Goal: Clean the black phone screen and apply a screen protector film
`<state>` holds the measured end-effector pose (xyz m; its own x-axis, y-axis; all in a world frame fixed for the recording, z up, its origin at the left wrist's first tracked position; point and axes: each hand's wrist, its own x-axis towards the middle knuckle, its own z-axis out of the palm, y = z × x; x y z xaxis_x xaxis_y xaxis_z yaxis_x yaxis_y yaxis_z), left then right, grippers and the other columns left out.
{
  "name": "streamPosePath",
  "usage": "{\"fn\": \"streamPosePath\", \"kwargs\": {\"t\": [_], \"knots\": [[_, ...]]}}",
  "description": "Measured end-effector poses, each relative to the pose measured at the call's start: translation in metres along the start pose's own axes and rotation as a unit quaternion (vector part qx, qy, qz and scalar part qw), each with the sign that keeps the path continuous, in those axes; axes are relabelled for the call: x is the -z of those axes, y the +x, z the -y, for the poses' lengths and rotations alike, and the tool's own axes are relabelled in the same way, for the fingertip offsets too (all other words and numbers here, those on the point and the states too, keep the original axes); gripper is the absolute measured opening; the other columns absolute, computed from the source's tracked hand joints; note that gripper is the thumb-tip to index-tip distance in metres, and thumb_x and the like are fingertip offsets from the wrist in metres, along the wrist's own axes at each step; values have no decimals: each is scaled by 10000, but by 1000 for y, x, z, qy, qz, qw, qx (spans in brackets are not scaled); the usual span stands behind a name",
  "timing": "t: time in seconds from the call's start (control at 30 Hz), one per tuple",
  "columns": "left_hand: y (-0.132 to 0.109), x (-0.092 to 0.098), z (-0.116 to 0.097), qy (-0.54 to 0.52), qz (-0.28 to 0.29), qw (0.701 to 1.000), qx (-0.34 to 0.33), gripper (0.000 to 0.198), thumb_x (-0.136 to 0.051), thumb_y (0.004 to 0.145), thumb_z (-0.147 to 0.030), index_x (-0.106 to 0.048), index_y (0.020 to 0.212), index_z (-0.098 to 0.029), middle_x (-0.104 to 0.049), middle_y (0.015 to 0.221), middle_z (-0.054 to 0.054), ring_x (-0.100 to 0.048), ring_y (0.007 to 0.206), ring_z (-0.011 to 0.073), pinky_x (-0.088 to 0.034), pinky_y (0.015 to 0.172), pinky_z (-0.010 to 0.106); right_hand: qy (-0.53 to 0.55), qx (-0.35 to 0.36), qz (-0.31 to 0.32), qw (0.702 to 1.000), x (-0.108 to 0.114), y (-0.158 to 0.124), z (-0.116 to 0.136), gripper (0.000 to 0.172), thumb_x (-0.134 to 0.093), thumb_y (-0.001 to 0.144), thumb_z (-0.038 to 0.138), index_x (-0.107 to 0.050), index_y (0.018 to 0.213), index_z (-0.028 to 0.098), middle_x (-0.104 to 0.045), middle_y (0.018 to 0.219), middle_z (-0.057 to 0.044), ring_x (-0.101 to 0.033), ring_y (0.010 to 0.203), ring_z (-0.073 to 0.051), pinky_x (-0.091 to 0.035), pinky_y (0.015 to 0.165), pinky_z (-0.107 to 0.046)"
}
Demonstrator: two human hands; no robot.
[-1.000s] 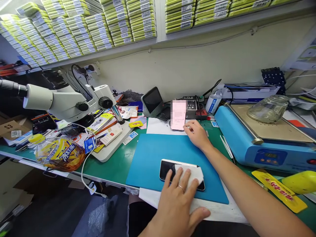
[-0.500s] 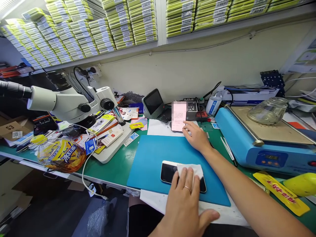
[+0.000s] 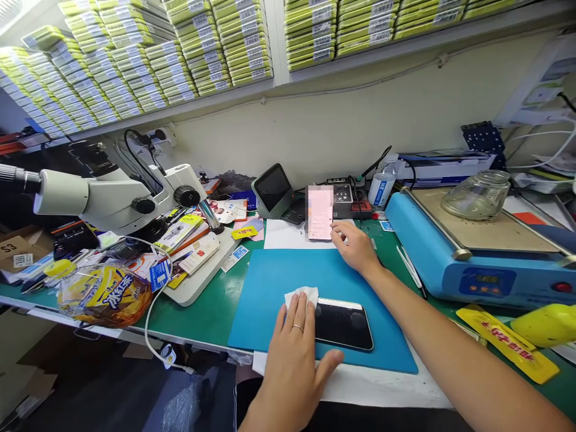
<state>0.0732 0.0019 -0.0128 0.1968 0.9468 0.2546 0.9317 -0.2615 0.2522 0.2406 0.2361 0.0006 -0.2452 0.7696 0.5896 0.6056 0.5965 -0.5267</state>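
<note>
A black phone (image 3: 344, 323) lies screen up on a blue mat (image 3: 288, 276) near the front edge of the bench. My left hand (image 3: 297, 354) lies flat with fingers stretched out, pressing a white wipe (image 3: 300, 296) onto the phone's left end. My right hand (image 3: 355, 245) rests farther back on the green bench surface, fingers curled at the lower corner of a pink slip of paper (image 3: 320, 213) that stands on a white sheet (image 3: 288, 235).
A microscope (image 3: 112, 195) stands at left over a clutter of cards and a yellow drink bottle (image 3: 103, 294). A blue heating machine (image 3: 477, 252) with a glass jar (image 3: 477, 195) fills the right. A small screen device (image 3: 273, 189) sits behind the mat. Shelves of yellow-green boxes (image 3: 216, 42) hang above.
My left hand has slid the white wipe from the phone's right half to its left end, uncovering most of the screen. The right hand has stayed by the pink slip.
</note>
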Motion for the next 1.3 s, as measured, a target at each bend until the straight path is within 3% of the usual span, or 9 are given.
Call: {"fn": "streamPosePath", "kwargs": {"t": [0.13, 0.27, 0.43, 0.53, 0.63, 0.8, 0.93, 1.03, 1.3], "knots": [[8, -16, -37, -19, 6, 999, -36, 843, -511, 990, -623, -305, 1599, -78, -206, 1684, 157, -249, 1548, 357, -383, 1208, 523, -5, -4, 0, 1000, 1, 0, 1, 235, -483, 947, 307, -680, 841, 235, -714, 964, -82, -637, 731, -205, -519, 706, -350], [15, -17, -55, -51, 33, 995, -84, 773, -487, 1004, -609, -341, 1590, -127, -234, 1682, 138, -268, 1545, 347, -387, 1203, 538, -13, -11, 9, 1000, 1, -1, 0, 242, -498, 937, 318, -714, 877, 230, -692, 936, -82, -632, 732, -213, -515, 719, -358], [9, 0, -24, -69, 71, 993, -71, 614, -503, 1012, -588, -412, 1551, -310, -323, 1665, 5, -343, 1521, 314, -336, 1226, 583, -23, -18, 29, 999, -2, 0, -4, 292, -493, 923, 298, -756, 1023, 220, -707, 889, -77, -640, 745, -231, -511, 749, -376], [2, 9, 3, -40, 59, 997, -21, 557, -476, 1048, -513, -384, 1566, -331, -314, 1667, -3, -324, 1529, 321, -320, 1217, 625, -30, -26, 42, 998, -3, 0, -5, 344, -490, 919, 280, -748, 1137, 216, -720, 862, -60, -645, 745, -227, -506, 745, -361], [1, 11, 17, -14, 45, 999, 6, 539, -452, 1067, -463, -350, 1583, -344, -310, 1670, 10, -340, 1522, 321, -335, 1204, 630, -39, -39, 50, 997, -4, 1, -4, 414, -485, 919, 265, -712, 1261, 206, -727, 810, -35, -643, 703, -214, -493, 713, -339], [13, 3, -3, -17, 21, 1000, 8, 584, -446, 1047, -554, -419, 1558, -272, -367, 1646, 71, -327, 1527, 326, -340, 1219, 582, -58, -54, 55, 995, -3, 1, -2, 503, -487, 928, 278, -635, 1399, 183, -712, 740, -18, -638, 657, -209, -467, 658, -318], [21, -7, -29, -60, 29, 997, -31, 659, -440, 1016, -642, -442, 1544, -247, -363, 1645, 101, -318, 1531, 319, -368, 1210, 557, -71, -53, 58, 994, -2, 1, 0, 464, -478, 926, 276, -709, 1323, 212, -742, 762, -35, -654, 678, -218, -481, 680, -325], [20, -8, -37, -86, 39, 994, -45, 686, -435, 1002, -675, -431, 1548, -260, -340, 1656, 84, -308, 1536, 313, -370, 1208, 566, -76, -53, 54, 994, -2, 1, -1, 450, -474, 921, 277, -746, 1273, 212, -771, 829, -64, -670, 715, -231, -499, 698, -338], [-5, 8, -2, -51, 61, 996, -48, 607, -459, 1035, -585, -361, 1577, -330, -275, 1673, -7, -336, 1524, 310, -350, 1204, 617, -74, -63, 32, 995, -2, 1, -4, 464, -469, 921, 285, -733, 1298, 227, -777, 903, -71, -674, 746, -231, -513, 716, -347]]}}
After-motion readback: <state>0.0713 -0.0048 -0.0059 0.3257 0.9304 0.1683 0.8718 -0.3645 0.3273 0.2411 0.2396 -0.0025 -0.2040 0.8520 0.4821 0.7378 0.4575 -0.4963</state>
